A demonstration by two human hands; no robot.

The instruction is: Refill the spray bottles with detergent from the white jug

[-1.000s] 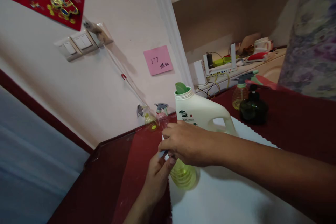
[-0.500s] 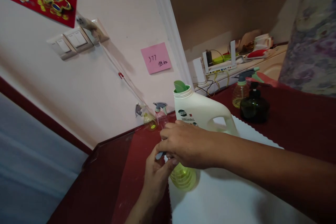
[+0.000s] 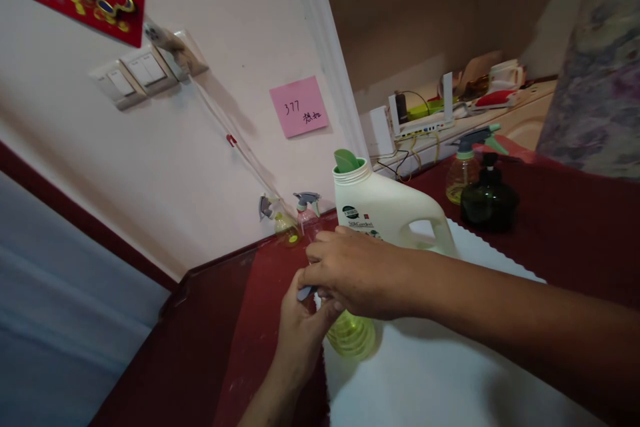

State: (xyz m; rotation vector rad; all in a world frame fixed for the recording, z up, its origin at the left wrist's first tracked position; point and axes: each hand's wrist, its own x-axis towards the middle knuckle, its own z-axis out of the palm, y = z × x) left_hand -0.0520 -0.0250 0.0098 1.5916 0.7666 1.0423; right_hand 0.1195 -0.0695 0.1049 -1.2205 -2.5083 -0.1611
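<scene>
Against a pale wall (image 3: 210,7), the dark red desk (image 3: 200,320) carries a white mat (image 3: 430,373), and near the mat's left edge stands a bottle (image 3: 353,337) of yellow liquid, its top mostly hidden by the right hand (image 3: 350,267), clamped over it, and the left hand (image 3: 303,327), thumb and fingers closed around the grey piece (image 3: 305,292) there. Just behind is a cream jug (image 3: 390,207), a green piece (image 3: 346,161) in its mouth. Farther out are two sprayers (image 3: 286,230) by the wall, a dark pump bottle (image 3: 489,207) to the right, and a pink note (image 3: 299,107) above.
</scene>
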